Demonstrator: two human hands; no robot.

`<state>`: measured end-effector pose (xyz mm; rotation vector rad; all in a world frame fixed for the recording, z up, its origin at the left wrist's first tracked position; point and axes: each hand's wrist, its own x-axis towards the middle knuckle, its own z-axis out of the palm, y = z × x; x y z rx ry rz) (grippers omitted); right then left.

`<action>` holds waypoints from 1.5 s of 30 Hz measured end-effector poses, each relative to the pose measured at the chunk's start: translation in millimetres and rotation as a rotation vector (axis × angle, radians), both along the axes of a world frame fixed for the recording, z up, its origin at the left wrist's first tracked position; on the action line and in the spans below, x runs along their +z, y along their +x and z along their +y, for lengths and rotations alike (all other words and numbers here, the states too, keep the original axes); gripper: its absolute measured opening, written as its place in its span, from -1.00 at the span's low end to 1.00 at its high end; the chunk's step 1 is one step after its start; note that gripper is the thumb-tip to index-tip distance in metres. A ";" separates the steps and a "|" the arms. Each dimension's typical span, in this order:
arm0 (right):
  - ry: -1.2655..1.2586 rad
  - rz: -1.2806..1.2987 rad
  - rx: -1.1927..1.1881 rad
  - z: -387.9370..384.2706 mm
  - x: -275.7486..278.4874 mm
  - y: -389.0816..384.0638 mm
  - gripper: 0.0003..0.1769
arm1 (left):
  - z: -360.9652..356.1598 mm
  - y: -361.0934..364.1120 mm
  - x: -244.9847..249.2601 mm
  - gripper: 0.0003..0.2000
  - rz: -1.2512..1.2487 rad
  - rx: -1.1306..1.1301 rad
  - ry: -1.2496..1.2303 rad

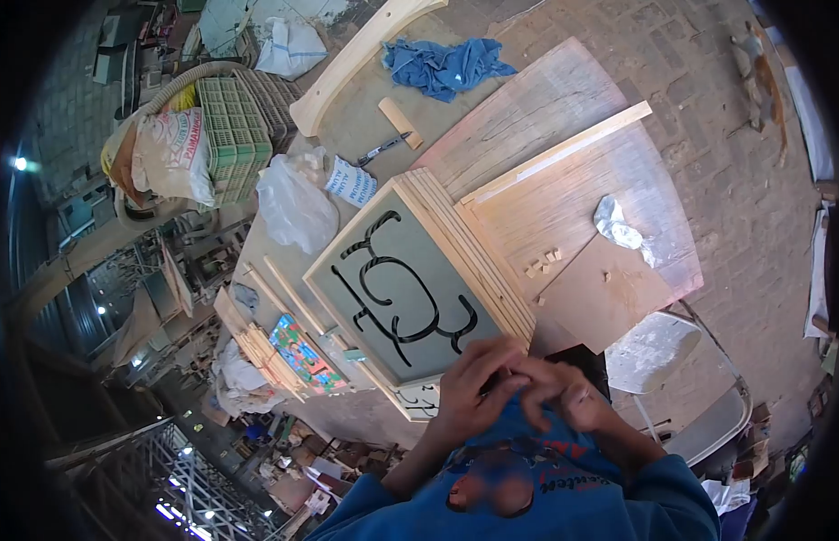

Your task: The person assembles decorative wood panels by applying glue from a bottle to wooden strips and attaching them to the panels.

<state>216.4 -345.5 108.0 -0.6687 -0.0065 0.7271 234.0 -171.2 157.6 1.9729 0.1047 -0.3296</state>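
My left hand (480,383) and my right hand (566,389) meet in front of my chest, over the near edge of a stack of framed panels (500,284). Fingers of both are curled and pressed together, and I cannot tell what small thing, if any, is between them. The top panel (365,338) has a grey-green face, a light wooden frame and curved black rope-like strips on it. Part of another panel with black shapes (419,397) shows beneath the stack's near side.
Right of the stack lie a wooden board (554,180), small wood blocks (545,263), a brown sheet (609,302) and crumpled foil (618,224). Beyond are a blue cloth (448,68), a marker (383,149) and a plastic bag (298,206). A white chair (654,352) stands at right.
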 end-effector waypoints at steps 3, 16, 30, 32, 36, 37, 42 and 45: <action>0.385 0.287 0.077 -3.3 -1.3 -6.0 0.12 | 0.5 -5.3 -4.6 -0.76 -0.007 -0.096 -0.063; 0.618 0.123 0.198 39.4 -12.0 -63.0 -0.14 | 15.3 -72.5 9.3 -0.60 0.081 0.330 -0.141; 0.011 0.045 -0.062 28.5 -13.4 -83.0 -0.70 | 30.4 -80.8 -5.1 -0.74 0.205 0.439 -0.321; -0.185 0.147 -0.296 26.2 -29.1 -96.0 -0.87 | 29.9 -70.6 -14.0 -0.91 0.056 0.219 0.146; -0.362 0.159 -0.596 20.2 -72.6 -112.6 -0.92 | 35.8 -56.1 -32.0 -0.73 -0.205 -0.329 0.471; -0.358 0.159 -0.612 23.2 -72.6 -108.2 -0.92 | 38.7 -56.2 -39.4 -0.67 -0.278 -0.405 0.465; -0.650 -0.225 -0.690 35.4 -90.7 -104.5 -0.64 | 33.8 -63.8 -60.7 -0.60 -0.344 -0.509 0.479; -0.660 -0.240 -0.689 46.5 -94.6 -106.4 -0.46 | 33.7 -67.6 -69.5 -0.63 -0.360 -0.511 0.522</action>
